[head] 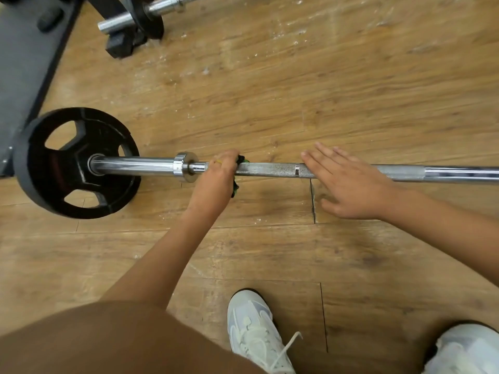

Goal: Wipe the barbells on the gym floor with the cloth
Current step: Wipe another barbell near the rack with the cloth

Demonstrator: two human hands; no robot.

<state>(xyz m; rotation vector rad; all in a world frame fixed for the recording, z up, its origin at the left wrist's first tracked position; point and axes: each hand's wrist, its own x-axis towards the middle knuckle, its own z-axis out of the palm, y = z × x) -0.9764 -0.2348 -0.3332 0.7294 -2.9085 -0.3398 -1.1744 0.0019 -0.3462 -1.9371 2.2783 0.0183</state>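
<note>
Bar (270, 170) lies on the floor (297, 90), running left to right across the middle of the view. The shaft is grey steel with rough knurling and one smooth ring mark in it; further right it turns smooth and shiny. The left end has a polished chrome sleeve and a thick round collar (185, 170).

Plate (75, 163) sits on that sleeve, edge on the floor. It is a matte black disc with three rounded cut-outs as grips.

Left hand (218, 176) is clenched over the bar just right of the collar, knuckles up. Cloth (240, 160) is bunched inside that grip, wrapped on the shaft; only small green and black folds stick out above and below the fist.

Right hand (348, 184) is released, palm down, fingers straight and together, laid across the knurled part, well right of the cloth. Cannot tell whether it bears on the steel or only covers it.

The floor is wood-grain planks, warm brown, with visible seams and white dusty scuffs toward the top.

Second bar (116, 22) lies at top left, with a chrome sleeve and a small black disc, partly out of view. Mat (24, 63), dark grey and flat, runs along the left edge.

Two white laced shoes (253, 330) show at the bottom, the right one cut off by the frame.
</note>
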